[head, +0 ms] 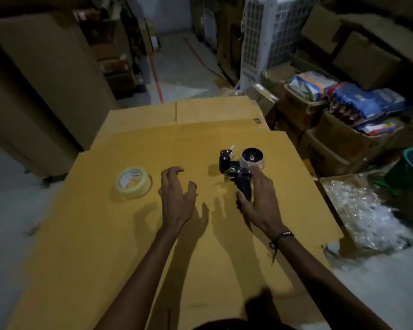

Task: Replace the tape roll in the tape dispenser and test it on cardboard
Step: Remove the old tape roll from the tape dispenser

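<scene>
We are curling our right hand [260, 206] loosely around the tape dispenser [239, 172] handle, steadying it on the cardboard [153, 258], while our left hand [177, 194] is hovering spread and empty, the new tape roll [133, 182] lying well apart to its left, probably awaiting the swap.

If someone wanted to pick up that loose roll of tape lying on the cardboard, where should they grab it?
Probably by its outer rim, coming straight down from above. The tape roll lies flat on the cardboard with its hole facing up and open space all round, so fingers can pinch across opposite sides, or hook a thumb into the hole. The left hand hovers nearest, open.
</scene>
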